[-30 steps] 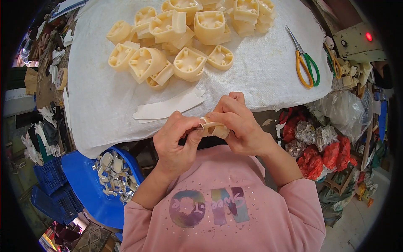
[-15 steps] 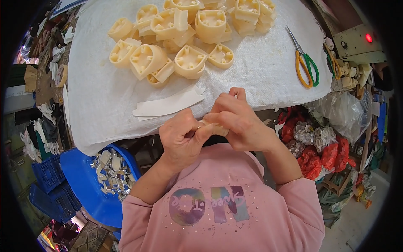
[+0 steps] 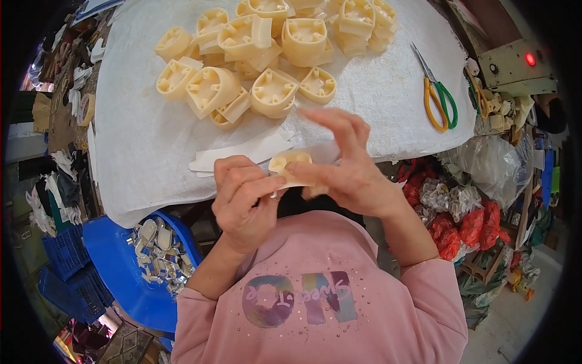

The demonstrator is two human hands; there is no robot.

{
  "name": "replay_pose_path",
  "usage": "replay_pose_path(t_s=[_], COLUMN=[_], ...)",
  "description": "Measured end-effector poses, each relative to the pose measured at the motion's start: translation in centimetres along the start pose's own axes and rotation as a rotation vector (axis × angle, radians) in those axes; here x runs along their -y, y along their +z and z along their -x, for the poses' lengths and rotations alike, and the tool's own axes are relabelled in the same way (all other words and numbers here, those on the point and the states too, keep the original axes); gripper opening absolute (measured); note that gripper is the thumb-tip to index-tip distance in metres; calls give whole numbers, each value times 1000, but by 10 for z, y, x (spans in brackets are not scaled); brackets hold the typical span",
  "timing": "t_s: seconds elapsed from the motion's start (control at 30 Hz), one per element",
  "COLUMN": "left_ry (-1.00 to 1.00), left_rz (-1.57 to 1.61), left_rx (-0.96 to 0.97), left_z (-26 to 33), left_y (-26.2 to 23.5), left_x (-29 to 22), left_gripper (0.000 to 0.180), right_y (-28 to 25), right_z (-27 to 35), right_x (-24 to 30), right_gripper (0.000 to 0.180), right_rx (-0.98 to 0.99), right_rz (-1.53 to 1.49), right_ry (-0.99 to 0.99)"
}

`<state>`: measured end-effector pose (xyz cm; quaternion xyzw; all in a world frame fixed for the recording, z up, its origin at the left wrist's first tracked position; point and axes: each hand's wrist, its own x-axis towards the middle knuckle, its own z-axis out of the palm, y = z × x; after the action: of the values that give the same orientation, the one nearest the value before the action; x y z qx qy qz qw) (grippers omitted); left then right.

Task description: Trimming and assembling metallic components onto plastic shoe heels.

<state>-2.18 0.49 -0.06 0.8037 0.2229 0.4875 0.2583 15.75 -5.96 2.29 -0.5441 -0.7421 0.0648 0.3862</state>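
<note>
A cream plastic shoe heel (image 3: pixel 290 160) is held in front of my chest, at the table's near edge, its hollow face with pegs turned up. My left hand (image 3: pixel 241 197) pinches its left side between thumb and curled fingers. The thumb of my right hand (image 3: pixel 351 167) presses on its right part, with a fingertip below. The upper fingers of that hand are spread and blurred. A pale strip shows at the heel's underside, partly hidden by the fingers. Just beyond lie white curved strips (image 3: pixel 233 151). Farther back is a pile of similar cream heels (image 3: pixel 245 36).
White woven sheeting (image 3: pixel 145 133) covers the table. Scissors (image 3: pixel 438 91) with yellow and green handles lie at the right. A blue chair (image 3: pixel 115 267) at the left holds several silvery pieces (image 3: pixel 160 249). A box (image 3: pixel 518 65) with a red light and red bags (image 3: pixel 473 227) are at the right.
The heel, mostly hidden between my hands before, now shows with its hollow face up. My left hand has shifted left and down; my right fingers have spread and lifted.
</note>
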Motion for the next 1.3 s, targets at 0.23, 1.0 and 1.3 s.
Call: replay_pose_path(t_s=[0.23,1.0,1.3], left_ry=[-64,128,143], left_rz=[15,-61,-220], left_rx=[-46,363,400], left_z=[0,-5,-8], left_y=[-13,7,7], left_x=[4,-21,-21], left_gripper=[32,19,18], right_y=[6,16,11], right_z=[26,47,33], right_x=[1,32,31], right_gripper=[36,25,30], right_rx=[-287,-333,-29], right_rz=[-585,-1147,-567], right_ry=[362,791,694])
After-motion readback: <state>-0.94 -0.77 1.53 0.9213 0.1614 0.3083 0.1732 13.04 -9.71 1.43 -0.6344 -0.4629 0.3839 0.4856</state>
